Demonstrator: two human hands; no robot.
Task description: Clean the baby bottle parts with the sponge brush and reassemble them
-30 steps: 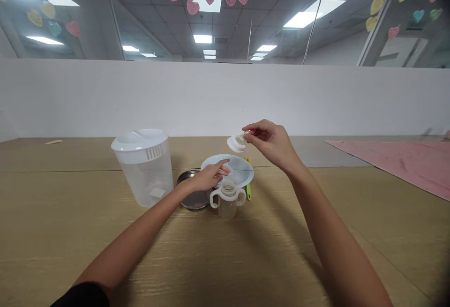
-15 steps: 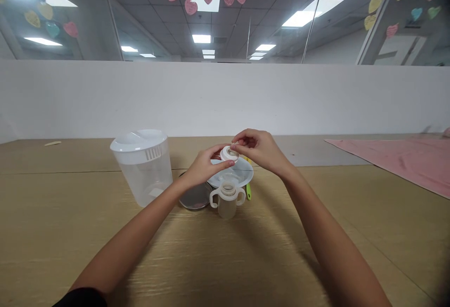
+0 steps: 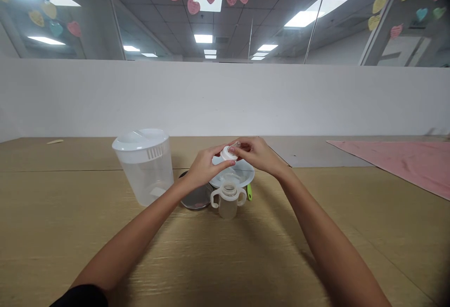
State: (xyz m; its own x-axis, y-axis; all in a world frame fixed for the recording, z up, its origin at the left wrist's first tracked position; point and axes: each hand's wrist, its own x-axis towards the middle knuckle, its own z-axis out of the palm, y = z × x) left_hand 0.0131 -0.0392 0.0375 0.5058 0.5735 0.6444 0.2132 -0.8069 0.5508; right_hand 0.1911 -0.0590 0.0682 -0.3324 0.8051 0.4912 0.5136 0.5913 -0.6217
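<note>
My left hand (image 3: pixel 205 165) is closed around the side of a white baby bottle collar (image 3: pixel 228 154), with the thumb along its near edge. A clear teat (image 3: pixel 236 145) sticks up at the collar's top right. My right hand (image 3: pixel 259 155) pinches at the teat and collar from the right, its fingers partly hidden behind. Below them a baby bottle (image 3: pixel 228 207) with two side handles stands upright, its mouth uncovered. Behind it lies a pale plastic bowl (image 3: pixel 247 175), partly covered by the hands.
To the left stands a clear bucket (image 3: pixel 140 180) with a white lid (image 3: pixel 141 140). A dark round pan or lid (image 3: pixel 197 198) lies beside the bottle. A green handle (image 3: pixel 249 192) shows by the bowl. A pink cloth (image 3: pixel 401 159) covers the far right, and a white wall (image 3: pixel 211 101) rises behind the table.
My right hand has dropped slightly, and its thumb now lies over the collar's top. The clear teat now shows above the collar, leaning right. My left hand keeps its hold.
</note>
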